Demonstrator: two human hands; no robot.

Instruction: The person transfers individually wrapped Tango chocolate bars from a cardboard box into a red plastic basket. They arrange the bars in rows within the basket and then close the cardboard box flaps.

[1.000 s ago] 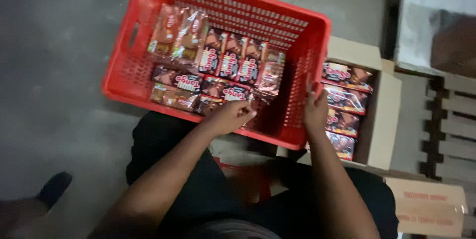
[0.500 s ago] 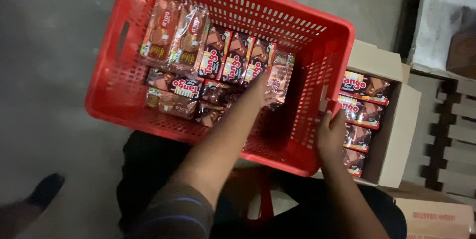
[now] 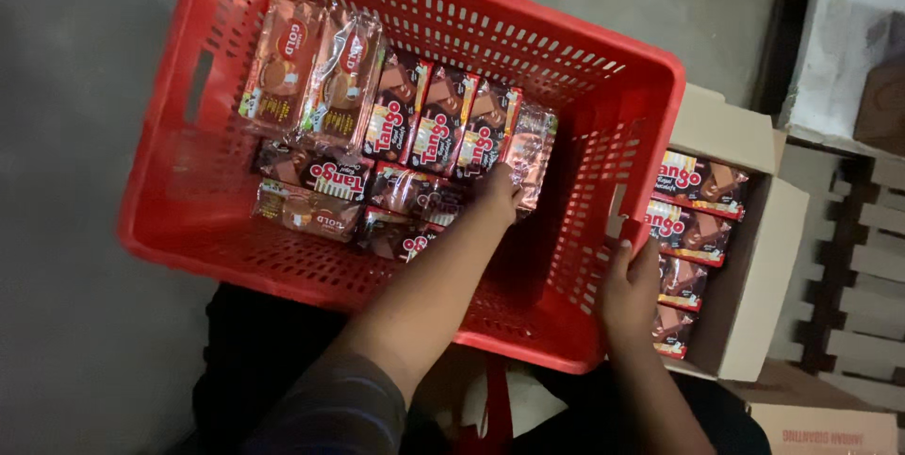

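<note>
Since the earlier frame the left hand (image 3: 498, 193) has reached deeper into the red crate (image 3: 193, 219), and it now rests on the clear-wrapped wafer pack (image 3: 530, 155) at the right end of the upper row. Its fingers are closed around the lower edge of this pack — grasping it, as far as the view shows. The pack stands just beside the dark chocolate wafer packs (image 3: 438, 125), touching the last one, with free crate floor to its right.

The right hand (image 3: 627, 293) is outside the crate, against its right wall near the corner. Its fingers are curled on the red plastic, and I cannot tell if they truly grip it or only press on it. Just beside this hand is the open cardboard box (image 3: 768, 257) with more wafer packs (image 3: 693, 229) stacked in it.

To do this step well, I think the pack should be pushed flat against its neighbour and turned the same way as the row — so that no gap remains. The outer hand should keep the crate steady, because it looks tilted over the person's lap. A soft wrapper can be crushed, so light pressure is better.
</note>
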